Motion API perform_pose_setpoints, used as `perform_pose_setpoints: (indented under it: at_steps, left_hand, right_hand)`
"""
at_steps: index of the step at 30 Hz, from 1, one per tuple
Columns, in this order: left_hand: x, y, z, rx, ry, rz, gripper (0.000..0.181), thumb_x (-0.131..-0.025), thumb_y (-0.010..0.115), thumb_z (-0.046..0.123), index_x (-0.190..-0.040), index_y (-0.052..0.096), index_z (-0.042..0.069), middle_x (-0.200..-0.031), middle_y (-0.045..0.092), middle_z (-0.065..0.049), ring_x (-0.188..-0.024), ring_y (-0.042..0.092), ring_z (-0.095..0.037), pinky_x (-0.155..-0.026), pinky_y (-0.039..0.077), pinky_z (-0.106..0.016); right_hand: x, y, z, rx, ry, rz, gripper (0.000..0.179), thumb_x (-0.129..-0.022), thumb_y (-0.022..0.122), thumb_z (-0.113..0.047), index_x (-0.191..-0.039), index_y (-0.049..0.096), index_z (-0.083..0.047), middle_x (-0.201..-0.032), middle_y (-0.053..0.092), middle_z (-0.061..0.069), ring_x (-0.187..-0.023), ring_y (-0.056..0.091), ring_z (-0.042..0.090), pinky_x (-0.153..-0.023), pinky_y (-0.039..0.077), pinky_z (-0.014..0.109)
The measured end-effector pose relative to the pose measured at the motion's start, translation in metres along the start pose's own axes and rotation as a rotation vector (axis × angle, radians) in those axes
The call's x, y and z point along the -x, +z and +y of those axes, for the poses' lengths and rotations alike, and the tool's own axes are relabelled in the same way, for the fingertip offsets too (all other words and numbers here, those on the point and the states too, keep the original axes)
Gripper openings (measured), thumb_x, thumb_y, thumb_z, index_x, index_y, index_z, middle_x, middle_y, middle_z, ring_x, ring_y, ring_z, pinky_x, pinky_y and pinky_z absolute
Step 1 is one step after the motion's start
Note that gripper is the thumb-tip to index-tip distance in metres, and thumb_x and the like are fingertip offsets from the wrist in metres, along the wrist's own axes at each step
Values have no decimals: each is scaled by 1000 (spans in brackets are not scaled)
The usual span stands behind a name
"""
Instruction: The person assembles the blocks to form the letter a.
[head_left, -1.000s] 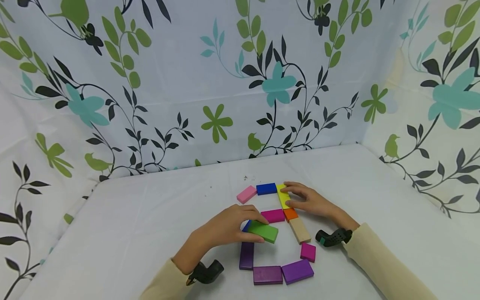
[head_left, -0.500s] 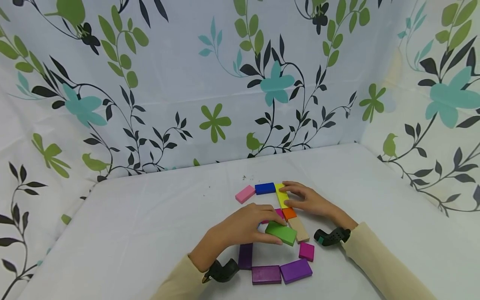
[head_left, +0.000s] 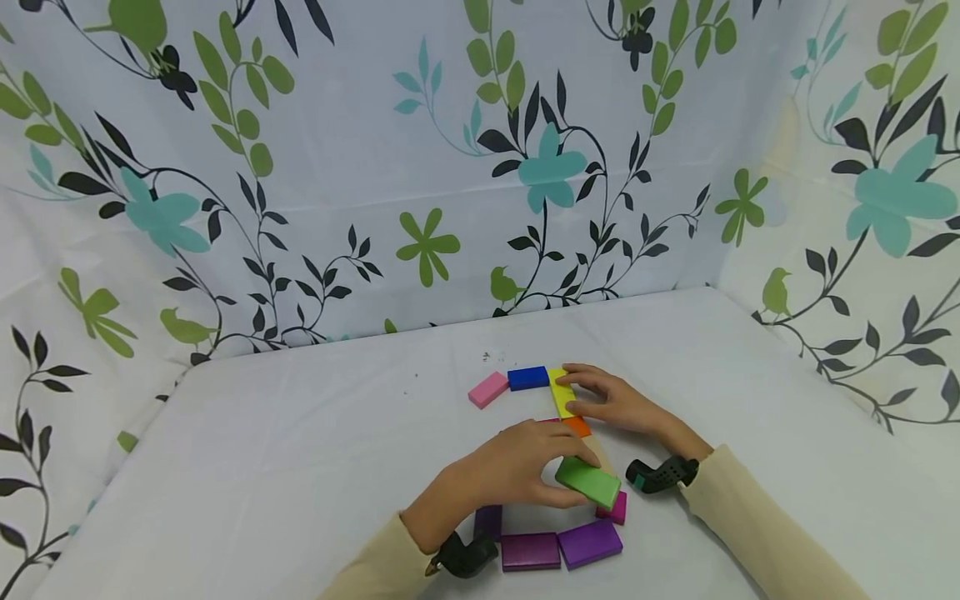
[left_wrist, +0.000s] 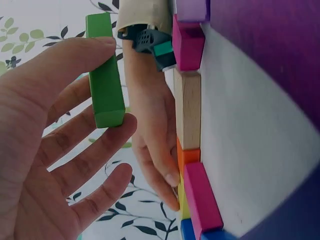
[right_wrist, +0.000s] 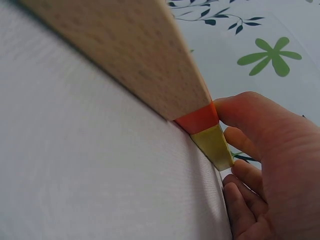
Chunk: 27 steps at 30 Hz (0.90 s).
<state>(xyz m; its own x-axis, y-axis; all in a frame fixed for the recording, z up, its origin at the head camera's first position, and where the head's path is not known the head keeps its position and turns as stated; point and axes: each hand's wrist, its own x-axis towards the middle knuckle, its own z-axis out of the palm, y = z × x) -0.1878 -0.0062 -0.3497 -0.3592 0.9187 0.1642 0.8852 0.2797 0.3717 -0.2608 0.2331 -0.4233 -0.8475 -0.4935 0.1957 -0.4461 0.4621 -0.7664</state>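
Observation:
My left hand (head_left: 517, 462) pinches a green block (head_left: 588, 482) between thumb and fingers, above the right side of a loop of coloured blocks. In the left wrist view the green block (left_wrist: 106, 75) is clear of the tabletop. My right hand (head_left: 615, 402) rests its thumb and fingertips on the yellow block (head_left: 561, 392) at the loop's upper right. An orange block (head_left: 577, 427) adjoins the yellow one, followed by a plain wood block (left_wrist: 188, 110) and a magenta block (left_wrist: 188, 44). My left hand hides part of the wood block and the loop's left middle in the head view.
A blue block (head_left: 528, 378) and a pink block (head_left: 488, 389) form the loop's far end. Purple blocks, including a plum one (head_left: 531, 552) and a violet one (head_left: 590, 543), lie at the near end. A leaf-patterned cloth (head_left: 337, 167) hangs behind the white tabletop (head_left: 300, 467).
My left hand has carried the green block rightward and slightly nearer, from the loop's left side to above the magenta block. The right hand has stayed at the yellow block.

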Motion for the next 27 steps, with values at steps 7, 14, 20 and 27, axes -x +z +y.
perform_pose_setpoints:
  at_steps: [7,14,20,27]
  left_hand:
    - [-10,8,7,-12,45,-26,31,-88,72,25,-117,67,15,-115,65,5,-108,55,-3,-95,35,-7]
    - [-21,18,13,-52,8,-74,33,-90,68,39,-117,69,20,-111,66,12,-100,54,6,-86,37,-6]
    - [-27,19,21,-115,-14,-89,35,-90,67,45,-117,69,22,-107,67,15,-94,53,6,-84,38,-6]
    - [-31,23,25,-140,-3,-79,36,-90,66,47,-116,70,22,-99,67,16,-80,51,7,-73,36,-4]
  right_hand:
    - [0,1,2,-8,1,4,39,-94,64,-15,-132,59,-5,-151,37,20,-138,34,43,-109,27,63]
    - [0,0,1,22,6,13,40,-94,65,-17,-132,59,-6,-151,37,20,-139,33,43,-108,25,64]
    - [0,-1,0,15,7,10,40,-94,64,-16,-132,59,-6,-152,37,20,-140,32,42,-109,25,64]
    - [1,0,0,2,2,5,39,-94,64,-17,-131,59,-6,-151,37,20,-140,31,43,-108,25,64]
